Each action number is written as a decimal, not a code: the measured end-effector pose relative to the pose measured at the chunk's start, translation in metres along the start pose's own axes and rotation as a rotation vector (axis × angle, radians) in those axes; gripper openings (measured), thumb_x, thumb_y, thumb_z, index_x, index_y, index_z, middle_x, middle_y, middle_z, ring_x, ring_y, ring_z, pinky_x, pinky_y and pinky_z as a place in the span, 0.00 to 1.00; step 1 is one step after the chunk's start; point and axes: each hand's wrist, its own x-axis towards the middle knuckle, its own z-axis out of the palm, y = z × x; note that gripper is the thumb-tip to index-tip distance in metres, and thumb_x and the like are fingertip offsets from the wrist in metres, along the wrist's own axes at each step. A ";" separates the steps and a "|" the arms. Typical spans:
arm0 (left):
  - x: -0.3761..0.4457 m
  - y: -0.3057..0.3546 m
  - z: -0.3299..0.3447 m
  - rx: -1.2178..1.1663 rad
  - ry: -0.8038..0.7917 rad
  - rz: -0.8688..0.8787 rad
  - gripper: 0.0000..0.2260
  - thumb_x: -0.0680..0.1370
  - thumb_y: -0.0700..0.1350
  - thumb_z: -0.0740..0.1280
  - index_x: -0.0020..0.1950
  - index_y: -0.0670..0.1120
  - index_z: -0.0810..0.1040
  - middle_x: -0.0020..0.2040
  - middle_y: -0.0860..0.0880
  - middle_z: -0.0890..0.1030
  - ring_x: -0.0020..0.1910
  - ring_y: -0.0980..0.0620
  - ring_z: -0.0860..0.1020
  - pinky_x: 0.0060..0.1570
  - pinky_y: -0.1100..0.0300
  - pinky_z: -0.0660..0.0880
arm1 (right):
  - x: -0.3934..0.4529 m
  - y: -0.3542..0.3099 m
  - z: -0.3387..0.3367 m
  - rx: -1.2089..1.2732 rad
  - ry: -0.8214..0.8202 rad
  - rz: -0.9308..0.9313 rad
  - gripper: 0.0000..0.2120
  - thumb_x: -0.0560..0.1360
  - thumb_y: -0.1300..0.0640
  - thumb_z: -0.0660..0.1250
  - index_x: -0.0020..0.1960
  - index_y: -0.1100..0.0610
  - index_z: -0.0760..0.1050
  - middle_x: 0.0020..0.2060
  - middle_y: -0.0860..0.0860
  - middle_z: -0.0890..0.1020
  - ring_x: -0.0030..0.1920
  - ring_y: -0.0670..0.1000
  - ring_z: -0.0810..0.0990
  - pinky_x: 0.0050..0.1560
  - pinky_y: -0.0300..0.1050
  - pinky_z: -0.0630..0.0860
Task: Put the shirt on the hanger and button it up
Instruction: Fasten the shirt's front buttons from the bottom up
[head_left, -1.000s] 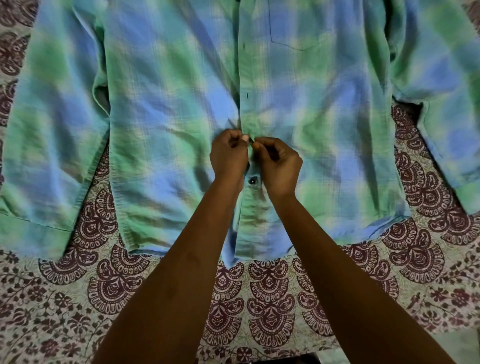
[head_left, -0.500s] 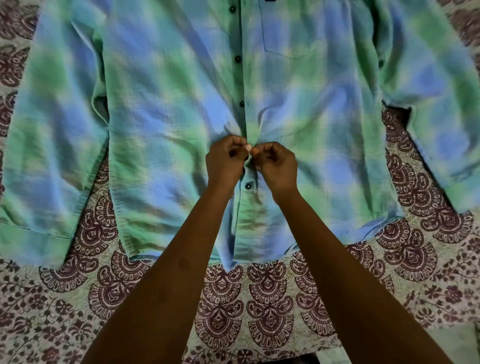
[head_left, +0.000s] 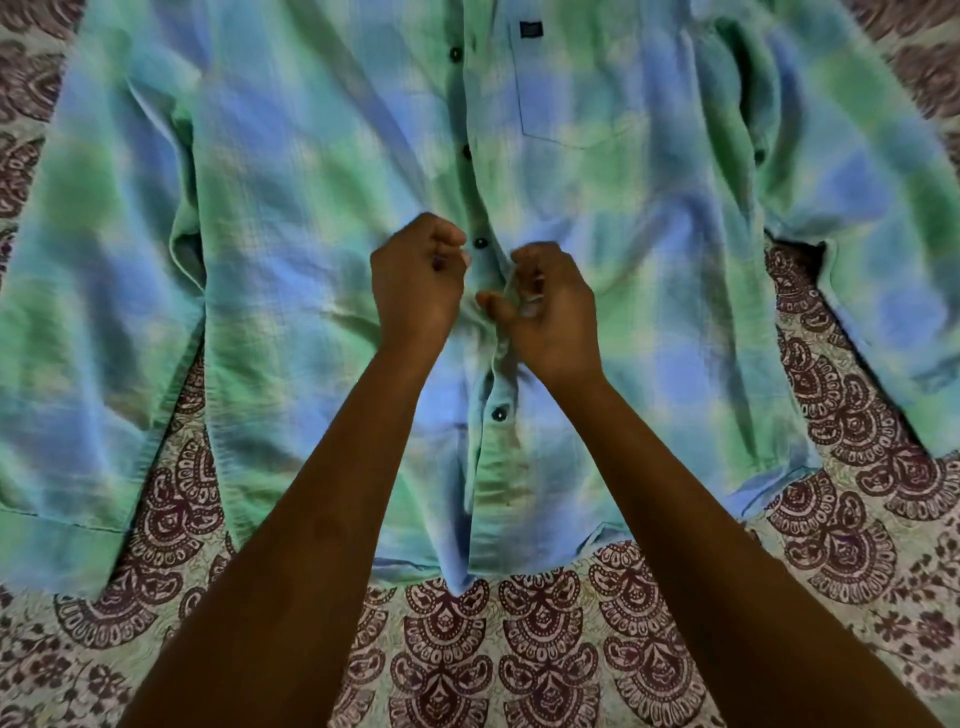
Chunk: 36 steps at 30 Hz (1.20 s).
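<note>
Running near-to-far between the hands, the placket (head_left: 496, 364) is pinched by the right hand (head_left: 550, 312); the left hand (head_left: 418, 283) is curled, its hold unclear.

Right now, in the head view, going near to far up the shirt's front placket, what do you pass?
Patterned maroon-and-cream bedsheet → hem of the green-and-blue plaid shirt → lowest dark button → the two hands, left hand and right hand → dark button → dark button → dark button.
</note>
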 end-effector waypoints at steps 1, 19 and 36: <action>0.008 0.002 0.000 0.026 -0.004 0.022 0.07 0.72 0.35 0.65 0.46 0.43 0.81 0.43 0.47 0.84 0.43 0.52 0.82 0.48 0.62 0.76 | 0.005 -0.005 0.003 -0.018 -0.017 -0.025 0.22 0.68 0.54 0.74 0.58 0.58 0.71 0.49 0.53 0.76 0.44 0.49 0.75 0.44 0.40 0.71; 0.017 0.019 0.016 0.110 -0.085 -0.027 0.06 0.73 0.36 0.66 0.40 0.44 0.81 0.43 0.48 0.84 0.43 0.52 0.80 0.42 0.67 0.71 | 0.042 0.008 0.014 0.256 0.051 0.219 0.04 0.71 0.61 0.70 0.40 0.56 0.76 0.35 0.52 0.78 0.38 0.49 0.75 0.49 0.51 0.76; 0.013 0.030 0.010 -0.175 -0.155 -0.329 0.13 0.71 0.35 0.70 0.30 0.51 0.77 0.31 0.47 0.80 0.33 0.47 0.80 0.45 0.54 0.81 | 0.034 0.000 0.010 0.521 0.033 0.389 0.06 0.73 0.62 0.67 0.40 0.56 0.80 0.40 0.55 0.82 0.44 0.54 0.81 0.55 0.57 0.78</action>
